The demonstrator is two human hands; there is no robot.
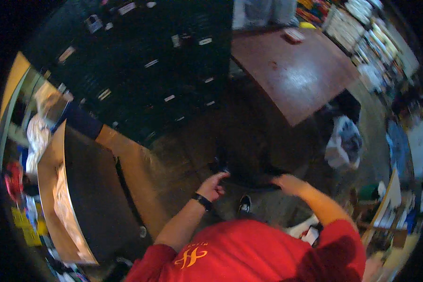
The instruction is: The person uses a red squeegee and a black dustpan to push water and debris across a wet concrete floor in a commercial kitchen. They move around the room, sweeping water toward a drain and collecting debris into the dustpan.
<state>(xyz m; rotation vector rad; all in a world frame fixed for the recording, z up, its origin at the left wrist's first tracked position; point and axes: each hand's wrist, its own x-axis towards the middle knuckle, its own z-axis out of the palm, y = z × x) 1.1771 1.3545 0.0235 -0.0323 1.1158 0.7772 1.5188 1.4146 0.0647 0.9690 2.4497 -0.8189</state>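
A dark, soft-looking thing (249, 174) hangs or stretches between my two hands in front of my body; dim light hides what kind it is. My left hand (214, 186), with a dark band on its wrist, pinches the thing's left edge with the fingers closed. At its right edge my right hand (289, 184) is closed too, the fingertips partly lost in the dark. One black-and-white shoe (245, 204) shows on the floor just below the thing.
Dark green drawers (145, 80) with pale labels stand ahead on the left. A brown table (305, 70) bears a small red-and-white dish (293, 35). Beside it on the floor sits a white plastic bag (344, 143). An upright wooden-edged panel (63, 188) stands at left; cluttered shelves line the right.
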